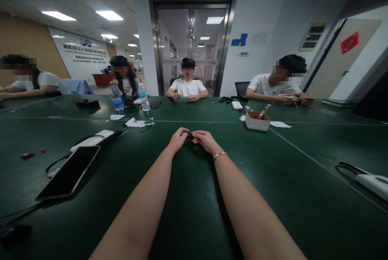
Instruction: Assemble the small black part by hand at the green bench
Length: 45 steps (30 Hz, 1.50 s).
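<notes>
Both my hands meet over the middle of the green table (194, 179). A small black object (190, 135) is held between them, its details too small to tell. My left hand (178, 139) pinches its left side with thumb and fingers. From the right, my right hand (206, 140) has its fingertips closed on the same object; a silver bracelet (220, 155) circles that wrist.
A phone (70, 172) and a white device (93, 139) with a cable lie at the left. Bottles (144, 97) and paper scraps (135, 122) stand or lie beyond. Right of centre is a small box (257, 122). Several people sit around the far side.
</notes>
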Tool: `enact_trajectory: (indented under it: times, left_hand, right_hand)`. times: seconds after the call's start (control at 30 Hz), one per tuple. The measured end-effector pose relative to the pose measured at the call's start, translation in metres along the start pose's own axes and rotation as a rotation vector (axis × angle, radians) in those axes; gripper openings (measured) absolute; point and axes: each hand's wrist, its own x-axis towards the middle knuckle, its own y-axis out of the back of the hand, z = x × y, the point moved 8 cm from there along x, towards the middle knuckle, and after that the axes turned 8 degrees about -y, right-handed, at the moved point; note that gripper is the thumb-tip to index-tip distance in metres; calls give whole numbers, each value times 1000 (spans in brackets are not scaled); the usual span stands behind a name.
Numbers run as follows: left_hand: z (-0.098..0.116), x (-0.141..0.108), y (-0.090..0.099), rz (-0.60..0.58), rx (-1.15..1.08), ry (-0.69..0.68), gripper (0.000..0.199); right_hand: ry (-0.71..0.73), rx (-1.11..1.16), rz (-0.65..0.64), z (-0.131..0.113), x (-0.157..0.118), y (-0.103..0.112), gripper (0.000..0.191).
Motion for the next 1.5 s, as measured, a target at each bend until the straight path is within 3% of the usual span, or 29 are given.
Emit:
enact_trajectory:
  times: [0.67,0.9,1.1,1.23,1.27,1.4,1.43,1.5]
  left_hand:
    - [2,-2,-6,-61,-43,20,24]
    - [2,-2,-2,-30,-47,14,25]
    - [0,0,-3,-24,-79,4,22]
    - [-4,1,-3,-14,-107,3,23]
    - [-5,2,-3,-12,-110,6,23]
    - [-5,3,-3,-6,-95,11,23]
    - [-4,2,-3,-5,-95,13,22]
    - [-1,1,-3,-2,-96,18,22]
  right_hand:
    - [-8,-24,-15,-3,-5,-4,8]
    - [37,-93,-65,-6,-5,-8,32]
    - [19,-244,-29,-3,-1,-10,15]
    - [103,-145,-48,-11,-6,-9,55]
    - [88,-145,-50,-11,-6,-9,55]
    - [3,-263,-56,-3,-3,-11,21]
    - [15,-266,-61,-4,-3,-12,21]
    - [58,-210,-74,-9,-5,-11,40]
